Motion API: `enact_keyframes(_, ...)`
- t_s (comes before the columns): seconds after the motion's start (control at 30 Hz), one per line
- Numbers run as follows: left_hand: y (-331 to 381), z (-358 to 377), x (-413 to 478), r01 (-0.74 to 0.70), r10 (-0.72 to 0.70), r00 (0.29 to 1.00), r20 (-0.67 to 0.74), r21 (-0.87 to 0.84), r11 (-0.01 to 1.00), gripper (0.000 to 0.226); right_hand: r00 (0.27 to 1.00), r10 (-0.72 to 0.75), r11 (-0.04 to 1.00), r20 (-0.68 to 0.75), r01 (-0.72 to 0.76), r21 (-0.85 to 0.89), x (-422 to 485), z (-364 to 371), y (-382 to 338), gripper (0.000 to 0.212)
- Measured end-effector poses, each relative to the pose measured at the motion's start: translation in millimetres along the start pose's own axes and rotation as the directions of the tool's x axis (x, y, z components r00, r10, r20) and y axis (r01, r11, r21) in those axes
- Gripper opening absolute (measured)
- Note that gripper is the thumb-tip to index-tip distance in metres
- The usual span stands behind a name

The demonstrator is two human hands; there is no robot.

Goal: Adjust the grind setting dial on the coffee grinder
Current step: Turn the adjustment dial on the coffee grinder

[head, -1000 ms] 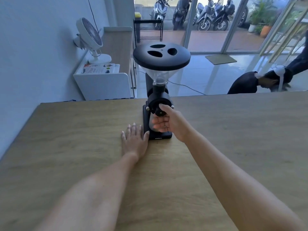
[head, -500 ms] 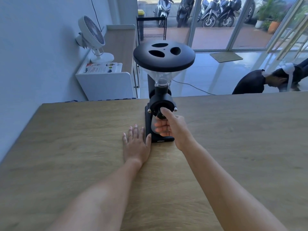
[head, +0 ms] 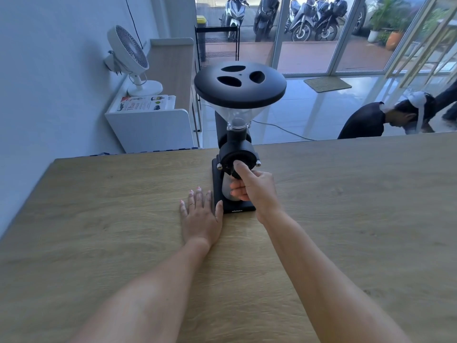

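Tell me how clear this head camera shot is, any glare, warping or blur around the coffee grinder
Head view: the coffee grinder and the right hand on its dial are fairly sharp; wide-angle warping bends the wooden table edge and tilts the door frames; daylight glares off the floor tiles beyond; the forearms near the bottom look soft; the left hand lies flat, evenly lit.

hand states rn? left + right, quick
Left hand: open, flat on the table beside the coffee grinder base, holding nothing.
Right hand: closed on the grind setting dial, thumb on its face.
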State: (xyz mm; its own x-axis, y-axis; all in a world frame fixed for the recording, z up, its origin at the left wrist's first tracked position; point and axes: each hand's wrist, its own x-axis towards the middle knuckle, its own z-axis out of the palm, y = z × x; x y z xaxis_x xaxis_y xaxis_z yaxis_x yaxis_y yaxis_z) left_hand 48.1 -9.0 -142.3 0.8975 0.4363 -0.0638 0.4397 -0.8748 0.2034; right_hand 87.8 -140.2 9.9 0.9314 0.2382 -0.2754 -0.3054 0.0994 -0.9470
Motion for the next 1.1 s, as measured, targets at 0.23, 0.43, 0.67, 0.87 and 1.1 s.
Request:
enact_keyframes(0.23,0.0,0.9,0.0,0.002,-0.002,1.0,-0.002,0.0,1.0,0.069,0.999,0.0,1.0,-0.045,0.001,0.031,0.5,2.2,3.2,0.025)
enact_keyframes(0.43,-0.5,0.8,-0.5,0.0,0.0,1.0,-0.006,-0.001,1.0,0.069,0.996,0.017,1.0,-0.091,-0.018,-0.006,2.6,2.5,4.7,0.029)
enact_keyframes(0.67,-0.3,1.5,0.4,0.0,0.0,1.0,-0.003,-0.006,1.0,0.07,0.993,-0.006,0.998,-0.12,-0.001,-0.062,6.4,3.7,7.5,0.031)
enact_keyframes(0.87,-0.2,0.8,-0.1,0.0,0.0,1.0,-0.001,-0.009,1.0,0.071,0.993,-0.01,0.997,-0.115,0.001,-0.074,7.7,3.2,9.6,0.031)
enact_keyframes(1.1,0.1,-0.7,-0.5,-0.002,0.002,1.0,0.0,-0.01,1.0,0.068,0.992,-0.028,0.995,-0.123,0.016,-0.101,8.6,4.1,8.9,0.028)
